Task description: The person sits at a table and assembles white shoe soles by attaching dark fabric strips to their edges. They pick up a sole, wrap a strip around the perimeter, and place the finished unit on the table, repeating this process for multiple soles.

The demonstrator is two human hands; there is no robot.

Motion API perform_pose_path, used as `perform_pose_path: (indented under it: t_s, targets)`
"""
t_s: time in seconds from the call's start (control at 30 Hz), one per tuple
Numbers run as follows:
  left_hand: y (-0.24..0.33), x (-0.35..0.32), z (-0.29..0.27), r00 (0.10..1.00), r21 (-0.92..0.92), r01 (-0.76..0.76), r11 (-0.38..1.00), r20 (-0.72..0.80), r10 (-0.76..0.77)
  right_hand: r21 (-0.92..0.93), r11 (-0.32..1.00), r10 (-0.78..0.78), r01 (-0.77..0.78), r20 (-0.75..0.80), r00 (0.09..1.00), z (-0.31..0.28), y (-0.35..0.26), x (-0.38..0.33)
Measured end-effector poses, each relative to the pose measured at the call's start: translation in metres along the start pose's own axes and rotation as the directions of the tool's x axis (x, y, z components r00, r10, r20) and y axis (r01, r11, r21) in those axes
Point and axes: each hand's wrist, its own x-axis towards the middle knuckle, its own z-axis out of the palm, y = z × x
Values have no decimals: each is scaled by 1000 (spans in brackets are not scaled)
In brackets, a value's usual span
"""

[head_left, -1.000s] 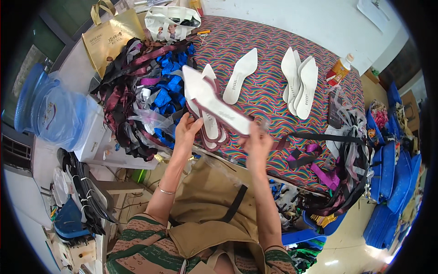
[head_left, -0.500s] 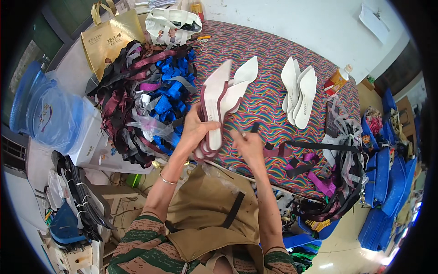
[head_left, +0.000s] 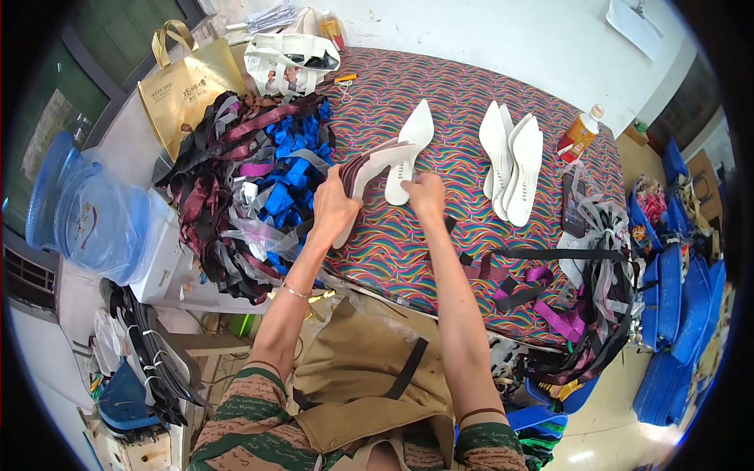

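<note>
My left hand (head_left: 334,206) is closed round a small stack of shoe insoles (head_left: 378,162), white on the faces with maroon edges, held tilted on its side above the table. My right hand (head_left: 426,195) pinches the heel end of a single white insole (head_left: 414,135), which points away from me with its toe at the far end. Whether anything else sits inside my right fingers is hidden. Further right, several white insoles (head_left: 518,169) lie in overlapping piles on the patterned cloth.
A heap of maroon, black and blue ribbon strips (head_left: 236,180) covers the table's left side. At right are a drink bottle (head_left: 580,133), a dark phone-like device (head_left: 573,206) and bundled strips (head_left: 601,275). A gold bag (head_left: 192,94) stands at the back left.
My left hand has tipped the insole stack over to the right and lower. My right hand has moved forward from the near table area to the white insole's heel.
</note>
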Motion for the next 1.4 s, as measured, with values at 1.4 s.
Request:
perform_pose_path:
  t_s: [1.4]
  targets:
    - [100,-76,24,823,-747,521,414,568,-12,-276,741,-625,612,50,779,-205,60,-138]
